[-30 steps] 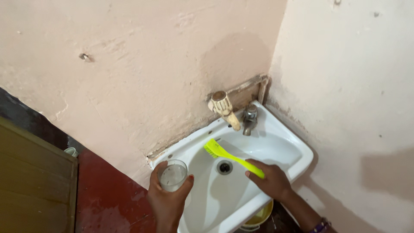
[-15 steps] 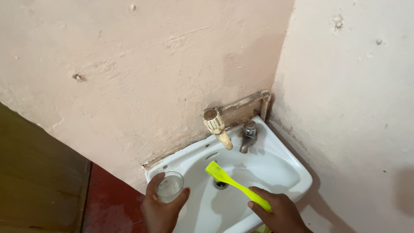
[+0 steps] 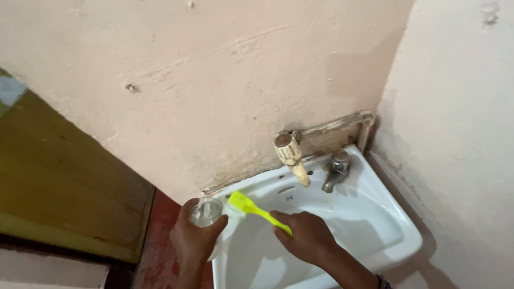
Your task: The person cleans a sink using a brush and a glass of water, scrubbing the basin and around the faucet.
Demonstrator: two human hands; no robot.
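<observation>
Glass (image 3: 205, 212) sits low in the middle of the frame, wrapped tight by the fingers of the left hand (image 3: 193, 241), which holds it upright at the left rim of the sink (image 3: 396, 225) so drips can fall in. Right hand (image 3: 305, 235) curls its fingers around the handle of a yellow brush (image 3: 251, 207), bristles right next to the glass. Both arms come up from the bottom edge. Two taps (image 3: 316, 168) stick out above the sink.

A white sink (image 3: 396, 251) stands in the wall corner, two taps (image 3: 292, 155) at its back rim.
</observation>
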